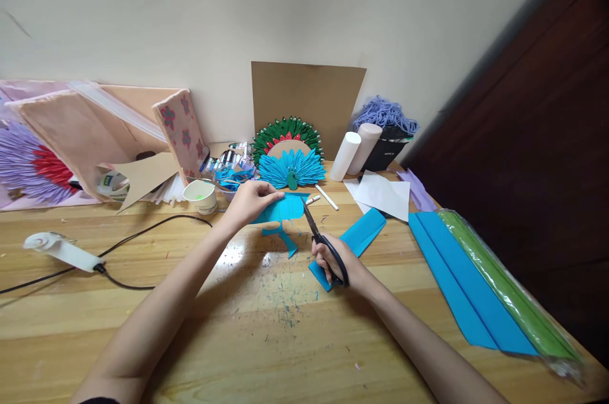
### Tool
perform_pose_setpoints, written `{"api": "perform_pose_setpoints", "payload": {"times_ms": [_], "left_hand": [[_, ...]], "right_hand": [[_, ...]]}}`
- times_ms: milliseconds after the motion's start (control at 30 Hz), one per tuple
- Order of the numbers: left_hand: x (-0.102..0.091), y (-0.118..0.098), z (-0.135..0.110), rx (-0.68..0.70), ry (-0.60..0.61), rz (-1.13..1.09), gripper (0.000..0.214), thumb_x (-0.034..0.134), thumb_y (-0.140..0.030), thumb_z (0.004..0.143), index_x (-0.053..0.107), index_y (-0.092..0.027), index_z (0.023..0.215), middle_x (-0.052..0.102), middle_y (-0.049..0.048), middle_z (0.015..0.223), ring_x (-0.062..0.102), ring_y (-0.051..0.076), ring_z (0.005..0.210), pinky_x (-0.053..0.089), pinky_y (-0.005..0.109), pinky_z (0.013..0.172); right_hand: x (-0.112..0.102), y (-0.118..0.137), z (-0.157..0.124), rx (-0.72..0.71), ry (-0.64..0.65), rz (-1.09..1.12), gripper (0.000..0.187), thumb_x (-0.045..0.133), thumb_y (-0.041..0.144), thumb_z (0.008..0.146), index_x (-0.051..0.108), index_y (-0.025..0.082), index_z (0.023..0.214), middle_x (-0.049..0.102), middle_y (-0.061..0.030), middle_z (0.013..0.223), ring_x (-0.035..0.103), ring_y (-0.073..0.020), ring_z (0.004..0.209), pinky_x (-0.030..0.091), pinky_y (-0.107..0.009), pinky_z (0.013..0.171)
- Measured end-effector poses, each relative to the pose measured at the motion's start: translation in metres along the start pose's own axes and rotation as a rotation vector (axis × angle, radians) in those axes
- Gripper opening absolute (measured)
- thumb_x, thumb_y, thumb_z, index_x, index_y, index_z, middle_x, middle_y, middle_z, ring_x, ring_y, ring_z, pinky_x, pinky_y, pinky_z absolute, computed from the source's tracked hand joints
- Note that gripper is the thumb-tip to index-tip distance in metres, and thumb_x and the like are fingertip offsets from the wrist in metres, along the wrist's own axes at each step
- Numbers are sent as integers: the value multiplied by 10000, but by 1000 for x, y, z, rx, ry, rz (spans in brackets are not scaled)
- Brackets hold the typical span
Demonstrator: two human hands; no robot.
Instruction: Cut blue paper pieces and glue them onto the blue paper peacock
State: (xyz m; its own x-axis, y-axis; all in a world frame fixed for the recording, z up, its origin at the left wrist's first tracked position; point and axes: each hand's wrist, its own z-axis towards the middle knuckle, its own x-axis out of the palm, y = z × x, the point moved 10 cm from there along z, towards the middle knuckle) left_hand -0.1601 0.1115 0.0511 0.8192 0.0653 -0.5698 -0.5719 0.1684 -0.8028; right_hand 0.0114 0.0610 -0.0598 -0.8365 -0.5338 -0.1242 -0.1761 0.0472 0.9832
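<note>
Between the thumb and fingers of my left hand is a blue crepe paper piece, held above the table. My right hand grips black-handled scissors, their blades at the right edge of that paper. A curled blue offcut lies under the held piece. Beneath and beside my right hand rests a folded blue strip. Behind my hands stands a fan-shaped craft with blue and green paper petals.
A white glue gun with a black cord lies at left, near a paper cup. Blue and green crepe paper lies along the right edge. White rolls and a cardboard sheet stand at the back.
</note>
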Motion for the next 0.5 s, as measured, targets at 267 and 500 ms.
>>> {"api": "perform_pose_setpoints", "payload": {"times_ms": [267,500], "left_hand": [[13,-5,-2,12,158,-56,289,635,-424,704,687,-146,641,642,42,637,497,119,546,337,229,498],[14,-2,-1,30,221,-34,279,627,-409,715,682,-149,632,632,39,620,521,124,564,354,232,525]], "right_hand": [[15,17,-7,20,74,31,749,332,893,537,449,175,717,401,84,451,378,-45,308,346,-174,311],[13,17,-6,32,71,14,658,452,840,564,429,194,687,372,94,445,367,-46,287,338,-172,269]]}}
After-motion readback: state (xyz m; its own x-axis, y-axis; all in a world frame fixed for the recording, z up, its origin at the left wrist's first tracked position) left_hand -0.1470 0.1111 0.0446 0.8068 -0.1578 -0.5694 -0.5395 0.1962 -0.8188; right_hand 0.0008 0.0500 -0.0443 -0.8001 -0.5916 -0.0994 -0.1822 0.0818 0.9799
